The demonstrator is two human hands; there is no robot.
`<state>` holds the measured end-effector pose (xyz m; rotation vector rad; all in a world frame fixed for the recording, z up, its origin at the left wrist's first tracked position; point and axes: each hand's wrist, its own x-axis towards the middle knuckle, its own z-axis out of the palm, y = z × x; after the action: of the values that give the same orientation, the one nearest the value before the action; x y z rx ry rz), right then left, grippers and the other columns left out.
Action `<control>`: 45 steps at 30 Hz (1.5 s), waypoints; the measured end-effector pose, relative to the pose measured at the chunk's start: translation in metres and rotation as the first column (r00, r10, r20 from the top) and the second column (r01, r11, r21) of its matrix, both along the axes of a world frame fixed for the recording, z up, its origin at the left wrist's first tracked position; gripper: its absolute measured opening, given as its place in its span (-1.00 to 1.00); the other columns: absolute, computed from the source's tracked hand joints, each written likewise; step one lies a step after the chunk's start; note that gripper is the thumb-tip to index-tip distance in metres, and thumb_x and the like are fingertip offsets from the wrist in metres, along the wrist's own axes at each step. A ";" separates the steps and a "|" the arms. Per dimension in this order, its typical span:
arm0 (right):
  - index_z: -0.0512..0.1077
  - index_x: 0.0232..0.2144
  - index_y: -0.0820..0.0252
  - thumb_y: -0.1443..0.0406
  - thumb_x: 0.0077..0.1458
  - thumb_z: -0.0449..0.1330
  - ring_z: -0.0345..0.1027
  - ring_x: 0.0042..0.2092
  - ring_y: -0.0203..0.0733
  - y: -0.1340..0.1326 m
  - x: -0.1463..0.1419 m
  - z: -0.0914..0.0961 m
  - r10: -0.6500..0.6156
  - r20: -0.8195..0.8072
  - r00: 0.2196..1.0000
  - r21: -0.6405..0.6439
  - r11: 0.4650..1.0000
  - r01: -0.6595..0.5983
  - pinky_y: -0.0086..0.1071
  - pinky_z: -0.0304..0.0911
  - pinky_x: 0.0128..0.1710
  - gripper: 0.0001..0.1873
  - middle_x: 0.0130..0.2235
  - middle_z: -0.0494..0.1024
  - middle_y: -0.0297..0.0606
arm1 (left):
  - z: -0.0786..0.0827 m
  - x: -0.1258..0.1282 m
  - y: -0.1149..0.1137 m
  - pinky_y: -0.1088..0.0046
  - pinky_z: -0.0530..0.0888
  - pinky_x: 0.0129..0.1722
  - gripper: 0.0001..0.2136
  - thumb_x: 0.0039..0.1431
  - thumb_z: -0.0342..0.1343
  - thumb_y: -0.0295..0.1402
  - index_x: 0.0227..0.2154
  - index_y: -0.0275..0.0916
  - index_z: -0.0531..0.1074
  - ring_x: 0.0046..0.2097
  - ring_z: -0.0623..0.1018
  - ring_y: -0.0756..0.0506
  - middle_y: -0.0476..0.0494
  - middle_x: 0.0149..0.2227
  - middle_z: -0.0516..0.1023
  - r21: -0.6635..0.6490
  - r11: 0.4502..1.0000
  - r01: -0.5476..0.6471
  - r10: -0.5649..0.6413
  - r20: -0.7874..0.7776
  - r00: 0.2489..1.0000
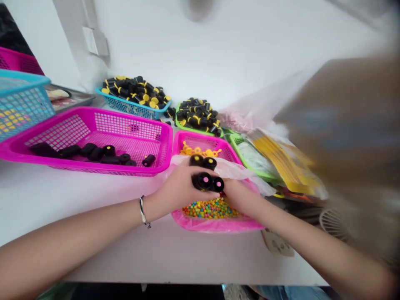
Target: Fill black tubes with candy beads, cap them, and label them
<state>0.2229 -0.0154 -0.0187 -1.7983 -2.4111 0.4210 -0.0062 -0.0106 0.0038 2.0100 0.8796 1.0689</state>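
Observation:
My left hand [178, 185] is closed around several short black cylinders [204, 180], whose round ends face me with pink or yellow dots in their middles. It hovers over a pink basket [215, 225] lined with clear plastic, in which many small multicoloured beads [209, 209] lie. My right hand [235, 192] reaches down into that same basket from the right, close beside the held cylinders. Its fingers are hidden behind my left hand and the cylinders, so what they grip, if anything, does not show.
A large magenta basket [90, 163] at left holds several black cylinders. Behind stand a blue basket [131, 107] and a green basket [179, 121] heaped with black-and-yellow pieces. Orange-yellow parts [198, 150] sit in another pink basket. Yellow packaging [278, 158] lies at right near a blurred brown box [346, 108].

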 end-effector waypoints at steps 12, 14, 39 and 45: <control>0.50 -0.32 0.14 0.54 -0.09 0.08 0.47 -0.18 -0.16 -0.002 -0.006 0.012 0.059 -0.353 0.934 -0.258 0.953 -0.158 -0.32 0.34 -0.13 -0.67 -0.27 0.61 -0.37 | 0.001 0.000 0.001 0.23 0.49 -0.04 -0.64 -0.11 0.41 -0.30 -0.17 -0.08 0.62 -0.05 0.51 -0.22 -0.11 -0.11 0.58 -0.007 0.999 -0.031 0.031 -0.006 1.000; 0.51 -0.29 0.16 0.47 -0.05 0.15 0.48 -0.15 -0.16 -0.003 -0.006 0.014 0.024 -0.435 0.900 -0.304 0.937 -0.172 -0.29 0.35 -0.06 -0.74 -0.23 0.62 -0.34 | 0.001 0.000 0.001 0.24 0.50 -0.06 -0.64 -0.13 0.42 -0.23 -0.19 -0.09 0.63 -0.06 0.51 -0.21 -0.11 -0.12 0.58 -0.014 0.999 -0.038 0.038 0.006 0.999; 0.56 -0.10 0.02 0.46 0.17 0.12 0.43 -0.16 -0.24 -0.019 -0.015 0.096 0.274 -0.367 0.889 0.174 0.959 -0.224 -0.39 0.39 -0.27 -0.64 -0.13 0.49 -0.23 | 0.005 0.002 0.004 0.28 0.46 -0.06 -0.63 -0.17 0.42 -0.08 -0.29 -0.15 0.63 -0.06 0.53 -0.21 -0.13 -0.13 0.58 -0.143 0.990 0.010 -0.021 -0.079 0.997; 0.56 -0.11 0.06 0.41 0.18 0.09 0.38 -0.25 -0.27 -0.024 -0.022 0.108 0.290 -0.259 0.921 0.198 0.949 -0.243 -0.42 0.32 -0.40 -0.68 -0.16 0.44 -0.20 | 0.005 0.002 0.004 0.31 0.45 -0.06 -0.65 -0.16 0.43 -0.12 -0.30 -0.15 0.63 -0.06 0.54 -0.19 -0.13 -0.12 0.58 -0.159 0.987 0.023 -0.033 -0.062 0.998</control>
<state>0.2012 -0.0393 0.0897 -1.2481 -2.4078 0.4567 -0.0044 -0.0063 0.0090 1.9276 0.9372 0.8945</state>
